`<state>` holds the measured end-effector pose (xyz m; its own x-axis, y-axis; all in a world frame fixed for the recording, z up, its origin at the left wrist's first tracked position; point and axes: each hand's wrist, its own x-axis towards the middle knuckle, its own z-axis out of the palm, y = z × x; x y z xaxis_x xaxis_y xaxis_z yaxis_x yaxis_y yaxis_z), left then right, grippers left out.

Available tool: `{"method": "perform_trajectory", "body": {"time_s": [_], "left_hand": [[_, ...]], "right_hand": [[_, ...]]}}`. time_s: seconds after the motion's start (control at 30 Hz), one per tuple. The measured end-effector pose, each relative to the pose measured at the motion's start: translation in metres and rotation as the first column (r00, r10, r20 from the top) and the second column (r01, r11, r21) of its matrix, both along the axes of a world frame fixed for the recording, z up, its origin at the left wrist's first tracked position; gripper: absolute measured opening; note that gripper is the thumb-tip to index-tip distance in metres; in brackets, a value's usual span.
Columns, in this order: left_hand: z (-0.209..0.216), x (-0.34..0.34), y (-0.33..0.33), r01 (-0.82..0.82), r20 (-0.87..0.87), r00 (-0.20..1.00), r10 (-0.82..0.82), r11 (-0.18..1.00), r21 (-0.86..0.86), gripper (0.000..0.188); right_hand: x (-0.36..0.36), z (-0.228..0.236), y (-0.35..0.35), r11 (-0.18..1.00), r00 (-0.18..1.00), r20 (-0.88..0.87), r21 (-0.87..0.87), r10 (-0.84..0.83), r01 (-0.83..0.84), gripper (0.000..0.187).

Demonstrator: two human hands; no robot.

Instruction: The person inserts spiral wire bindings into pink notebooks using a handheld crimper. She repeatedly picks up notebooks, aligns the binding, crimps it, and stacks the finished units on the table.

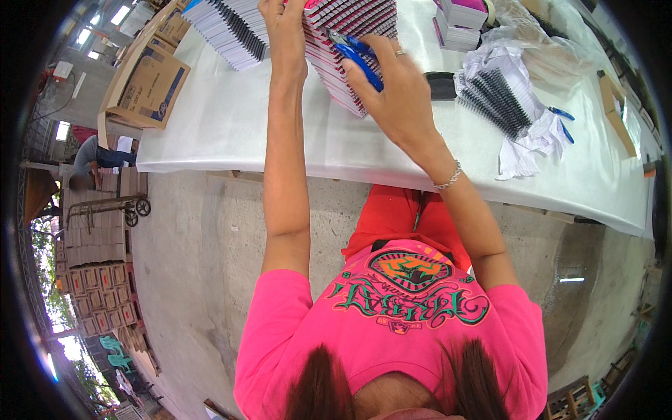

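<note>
A stack of pink-covered spiral notebooks (336, 77) with dark coil bindings lies at the top middle of the table. Along its left side my left hand (285, 31) grips the stack, its fingertips partly cut off by the picture's upper edge. My right hand (399, 87) is closed around blue-handled cutting pliers (360, 61), whose metal jaws touch the coils near the stack's left part. To the left of my left hand is another stack of spiral notebooks (227, 31), with white pages and black coils.
Loose black coils (495, 105) lie on crumpled paper (535, 150) at the right, beside another blue-handled tool (564, 122). Clear plastic (553, 52) and more books (458, 31) sit behind. A cardboard box (150, 87) stands at the left table edge; a person (91, 161) bends beyond it.
</note>
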<state>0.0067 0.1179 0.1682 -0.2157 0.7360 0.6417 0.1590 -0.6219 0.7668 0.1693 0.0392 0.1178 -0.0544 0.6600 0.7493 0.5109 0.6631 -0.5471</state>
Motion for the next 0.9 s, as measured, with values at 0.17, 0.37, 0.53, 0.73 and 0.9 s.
{"method": "perform_trajectory", "body": {"time_s": [0.17, 0.37, 0.53, 0.73, 0.9], "left_hand": [[0.001, -0.001, -0.001, 0.004, -0.011, 1.0, -0.004, 1.0, -0.007, 0.02], [0.0, 0.0, -0.001, -0.003, 0.014, 1.0, 0.003, 1.0, -0.015, 0.02], [-0.001, -0.001, 0.001, 0.043, 0.045, 0.998, -0.042, 0.999, -0.019, 0.02], [0.0, 0.002, -0.003, -0.002, 0.006, 1.0, 0.002, 1.0, -0.022, 0.022], [0.001, 0.002, -0.003, -0.021, -0.019, 1.0, 0.021, 1.0, -0.019, 0.023]], "right_hand": [[0.021, 0.02, 0.003, 0.576, 0.754, -0.515, -0.495, 0.409, -0.651, 0.038], [0.006, -0.006, -0.008, 0.988, 0.989, 0.055, 0.078, -0.135, 0.13, 0.048], [0.002, -0.012, 0.001, 0.974, 0.98, 0.096, 0.166, -0.173, 0.156, 0.047], [0.015, 0.005, 0.002, 0.642, 0.769, -0.509, -0.449, 0.387, -0.621, 0.035], [0.009, -0.004, -0.004, 0.983, 0.977, -0.16, -0.094, 0.143, -0.16, 0.037]]}}
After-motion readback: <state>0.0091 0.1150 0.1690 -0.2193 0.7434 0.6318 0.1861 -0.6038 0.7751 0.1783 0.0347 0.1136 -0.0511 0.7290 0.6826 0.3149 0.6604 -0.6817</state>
